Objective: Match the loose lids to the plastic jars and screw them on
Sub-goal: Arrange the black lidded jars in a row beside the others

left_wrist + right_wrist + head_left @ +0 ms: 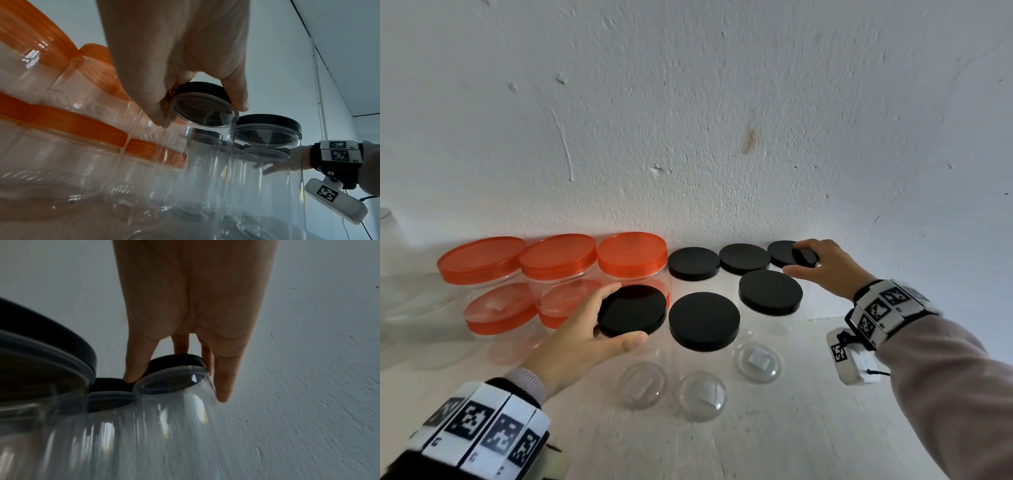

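Several clear plastic jars with black lids stand in two rows on the white table (774, 428). My left hand (621, 315) grips the black lid (633, 308) on the front left clear jar (642, 380), thumb at the near edge and fingers round the far edge. In the left wrist view the left hand (201, 112) curls round that lid (202, 90). My right hand (798, 259) grips the black lid (786, 251) of the back right jar by the wall. The right wrist view shows the right hand (179, 381) pinching this lid (176, 361) atop its jar (174, 410).
Several wider jars with orange lids (560, 255) stand to the left, in two rows against the wall (688, 120). More black-lidded jars (703, 320) fill the space between my hands. Another clear container (387, 219) shows at the far left edge.
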Demonstrator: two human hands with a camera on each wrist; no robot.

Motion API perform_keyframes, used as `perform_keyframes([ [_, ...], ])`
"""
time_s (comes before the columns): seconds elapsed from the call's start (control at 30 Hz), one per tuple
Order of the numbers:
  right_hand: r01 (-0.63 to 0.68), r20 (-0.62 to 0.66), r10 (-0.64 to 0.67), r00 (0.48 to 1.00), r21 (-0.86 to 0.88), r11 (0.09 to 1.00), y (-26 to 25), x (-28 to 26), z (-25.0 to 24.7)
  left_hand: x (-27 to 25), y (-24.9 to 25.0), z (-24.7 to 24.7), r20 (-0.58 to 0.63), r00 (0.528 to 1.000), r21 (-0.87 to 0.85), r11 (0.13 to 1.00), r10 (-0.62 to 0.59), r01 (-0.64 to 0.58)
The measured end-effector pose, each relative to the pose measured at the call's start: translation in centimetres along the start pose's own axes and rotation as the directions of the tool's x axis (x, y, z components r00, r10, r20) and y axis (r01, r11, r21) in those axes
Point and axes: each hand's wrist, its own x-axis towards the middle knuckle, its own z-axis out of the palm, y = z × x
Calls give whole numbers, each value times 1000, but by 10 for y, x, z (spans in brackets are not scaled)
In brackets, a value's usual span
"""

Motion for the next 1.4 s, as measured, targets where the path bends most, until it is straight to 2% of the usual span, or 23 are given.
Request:
perform_keyframes([
  [0.03, -9, 0, 9, 1000, 9, 1000, -4, -2, -2, 0, 0, 0, -1, 1000, -3, 1000, 1, -1],
  [0.1, 18, -87, -15, 996, 40, 999, -17, -10, -5, 0, 1, 0, 4, 1000, -6, 1000, -1, 1],
  [0.17, 129, -221, -115, 968, 48, 990, -40, -24, -6, 0, 2, 1, 9, 1000, -6, 1000, -2, 2],
  [0.23, 266, -268, -247, 931, 34, 963, -70, -44, -1, 0, 3, 2, 0, 1000, -11, 1000, 3, -3],
  [0.3, 373, -168, -367, 915, 10, 928, -99, -65, 9, 1, 5, 2, -9, 1000, -16, 1000, 8, -8],
  [0.37, 433, 39, -432, 901, -95, 896, -119, -83, 25, 1, 6, 3, -10, 1000, -12, 1000, 13, -13],
  [0.4, 441, 138, -422, 896, -170, 881, -126, -90, 33, 0, 8, 3, -10, 1000, -6, 1000, 18, -18],
  [0.47, 426, 255, -358, 898, -306, 851, -134, -98, 47, -1, 10, 4, -18, 999, 6, 999, 31, -31],
  [0.57, 398, 267, -316, 911, -364, 842, -140, -109, 54, -5, 14, 5, -46, 998, 46, 998, 35, -32],
  [0.67, 397, 234, -337, 912, -295, 869, -139, -123, 47, -7, 19, 9, -76, 997, 61, 998, 31, -26],
  [0.8, 362, 203, -337, 919, -98, 927, -122, -148, 16, -7, 33, 24, -52, 997, 89, 995, 48, -43],
  [1.0, 186, 130, -184, 974, -9, 982, -68, -170, -37, 6, 53, 56, -30, 996, 96, 993, 79, -75],
  [1.13, 74, 49, -72, 996, -47, 996, -31, -154, -50, 16, 55, 71, -67, 998, 37, 999, 15, -13],
  [1.27, 35, -43, -37, 998, -44, 998, -9, -121, -46, 23, 56, 79, -100, 995, 26, 999, -18, 20],
  [1.4, 56, -11, -56, 998, -1, 998, -2, -87, -35, 25, 56, 83, -124, 992, 38, 999, -30, 35],
])
